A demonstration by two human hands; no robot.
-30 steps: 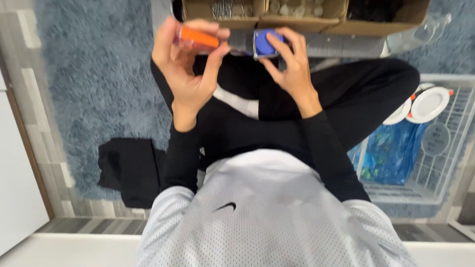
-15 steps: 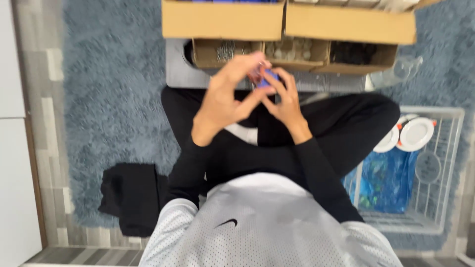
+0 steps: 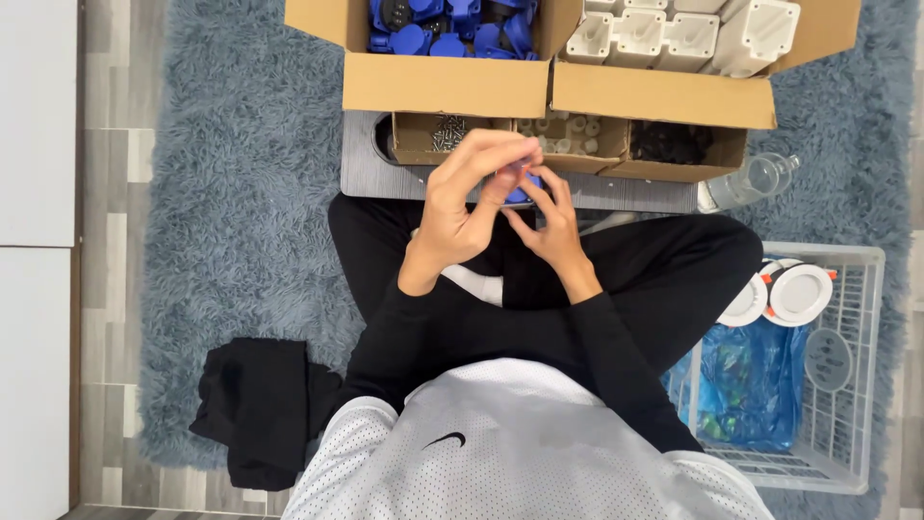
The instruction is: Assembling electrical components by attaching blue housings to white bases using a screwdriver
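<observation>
Blue plastic part [image 3: 521, 190], at upper centre of the frame just below the cardboard boxes [image 3: 452, 87], sits pinched between left hand [image 3: 469, 197] and right hand [image 3: 551, 220], fingers clenched around it, seemingly mid-assembly, with many blue pieces [image 3: 448, 24] remaining boxed.

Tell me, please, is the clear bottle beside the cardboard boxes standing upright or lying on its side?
Lying on its side. The clear bottle rests lengthwise on the blue-grey rug, just right of the small cardboard box.
</observation>
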